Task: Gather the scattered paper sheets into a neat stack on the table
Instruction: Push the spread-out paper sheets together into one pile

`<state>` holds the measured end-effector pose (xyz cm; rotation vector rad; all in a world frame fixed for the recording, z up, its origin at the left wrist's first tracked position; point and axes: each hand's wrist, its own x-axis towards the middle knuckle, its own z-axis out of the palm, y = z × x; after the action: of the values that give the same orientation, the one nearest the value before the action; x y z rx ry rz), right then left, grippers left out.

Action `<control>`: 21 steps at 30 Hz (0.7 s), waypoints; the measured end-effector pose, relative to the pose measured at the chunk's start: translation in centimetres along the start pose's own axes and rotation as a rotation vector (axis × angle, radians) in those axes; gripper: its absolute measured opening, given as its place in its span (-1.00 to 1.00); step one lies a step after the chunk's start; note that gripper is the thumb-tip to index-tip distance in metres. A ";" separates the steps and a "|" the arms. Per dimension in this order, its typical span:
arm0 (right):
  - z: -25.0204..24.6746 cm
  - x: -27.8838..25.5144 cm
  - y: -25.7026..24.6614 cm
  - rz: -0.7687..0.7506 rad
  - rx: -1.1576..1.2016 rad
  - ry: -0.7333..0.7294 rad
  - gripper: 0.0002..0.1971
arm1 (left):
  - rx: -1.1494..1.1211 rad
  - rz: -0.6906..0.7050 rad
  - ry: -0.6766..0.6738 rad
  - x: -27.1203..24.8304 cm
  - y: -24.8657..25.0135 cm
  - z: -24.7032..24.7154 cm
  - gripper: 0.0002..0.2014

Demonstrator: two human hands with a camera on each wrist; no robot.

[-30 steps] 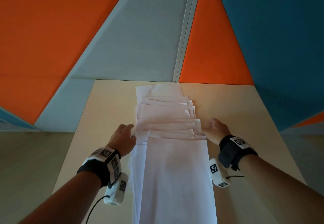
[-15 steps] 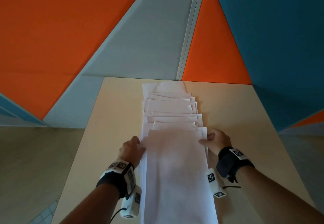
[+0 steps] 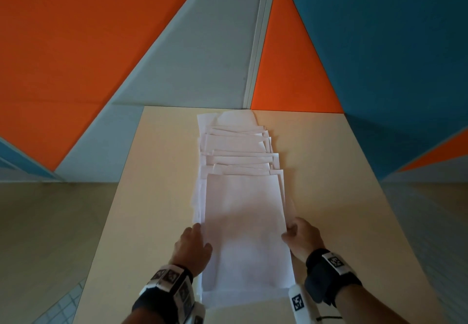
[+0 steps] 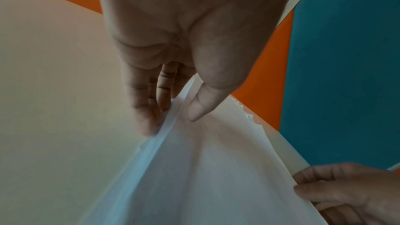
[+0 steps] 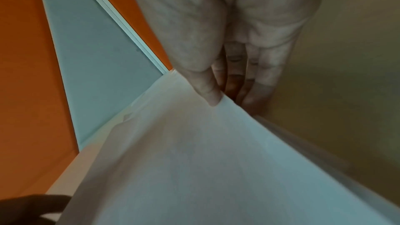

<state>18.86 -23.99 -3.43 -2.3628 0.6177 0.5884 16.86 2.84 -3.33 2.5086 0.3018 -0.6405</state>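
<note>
Flanking the near sheets, both hands work the long edges. Left hand [image 3: 191,247] at the left edge of the top sheet [image 3: 244,222]: in the left wrist view the thumb [image 4: 202,107] lies on top of the paper and the fingers [image 4: 147,119] sit along and under the edge, so the hand pinches the paper's left side. Edges of lower sheets show as a thin fan beside those fingers.

Sheets [image 3: 238,146] run in one overlapping line down the middle of the table [image 3: 157,171], from the far edge to the near end; far ones staggered, corners sticking out both sides, not squared. Top sheet covers the near part, with another sheet's edge showing below it at the near end.

Right hand [image 3: 302,238] at the top sheet's right edge: right wrist view shows the thumb [image 5: 211,95] on top at the edge, fingers [image 5: 251,95] below it on the table side, pinching the paper. Wall panels [image 3: 76,45] of orange, grey and blue stand behind
</note>
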 end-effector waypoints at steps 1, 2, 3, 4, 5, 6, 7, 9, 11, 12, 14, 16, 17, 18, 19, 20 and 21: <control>0.0 -0.3 0.1 0.008 0.025 0.012 -0.76 | -0.011 -0.012 0.006 -0.2 0.0 0.0 -0.48; -0.2 -0.5 0.3 0.027 0.048 0.023 -0.76 | -0.024 -0.027 0.013 -0.5 -0.2 -0.1 -0.48; -0.4 -0.8 0.6 0.053 0.060 0.032 -0.78 | -0.031 -0.042 0.015 -0.8 -0.4 -0.1 -0.49; -0.6 -1.1 1.1 0.077 0.059 0.038 -0.79 | -0.033 -0.053 0.008 -1.2 -0.7 -0.1 -0.52; -0.5 -1.7 1.5 0.093 0.044 0.034 -0.81 | -0.034 -0.061 -0.005 -1.7 -1.0 0.0 -0.56; -0.2 -2.2 1.8 0.099 0.023 0.025 -0.83 | -0.041 -0.066 -0.022 -2.2 -1.2 0.2 -0.60; 0.2 -2.7 2.0 0.095 0.008 0.012 -0.85 | -0.054 -0.066 -0.040 -2.6 -1.4 0.5 -0.64; 1.4 -3.5 2.1 0.077 0.006 -0.015 -0.86 | -0.073 -0.064 -0.068 -3.2 -1.4 1.1 -0.63; 1.8 -3.8 1.9 0.066 0.014 -0.022 -0.85 | -0.086 -0.070 -0.078 -3.3 -1.3 1.2 -0.60; 1.6 -3.8 1.7 0.069 0.015 -0.023 -0.83 | -0.098 -0.077 -0.079 -3.1 -1.3 1.0 -0.58; 0.5 -3.4 1.3 0.082 0.026 0.005 -0.76 | -0.124 -0.094 -0.059 -2.6 -1.2 0.2 -0.54; -0.9 -2.5 0.6 0.102 0.048 0.064 -0.69 | -0.149 -0.097 -0.011 -1.7 -1.1 -0.9 -0.49; -1.5 -1.7 0.1 0.106 0.054 0.090 -0.67 | -0.174 -0.095 0.015 -1.1 -0.8 -1.5 -0.47; -2.0 -0.9 -0.4 0.106 0.054 0.110 -0.67 | -0.199 -0.088 0.040 -0.5 -0.6 -2.0 -0.45; -2.4 -0.1 -1.0 0.103 0.047 0.123 -0.67 | -0.211 -0.074 0.055 0.2 -0.3 -2.4 -0.43; -2.7 0.8 -1.5 0.105 0.031 0.124 -0.67 | -0.205 -0.052 0.062 0.8 0.1 -2.8 -0.41; -2.8 1.7 -2.0 0.109 0.014 0.115 -0.67 | -0.190 -0.023 0.059 1.6 0.4 -3.0 -0.38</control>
<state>21.97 -24.93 -1.45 -2.3741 0.8038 0.4956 19.47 4.25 -1.70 2.3481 0.3948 -0.5215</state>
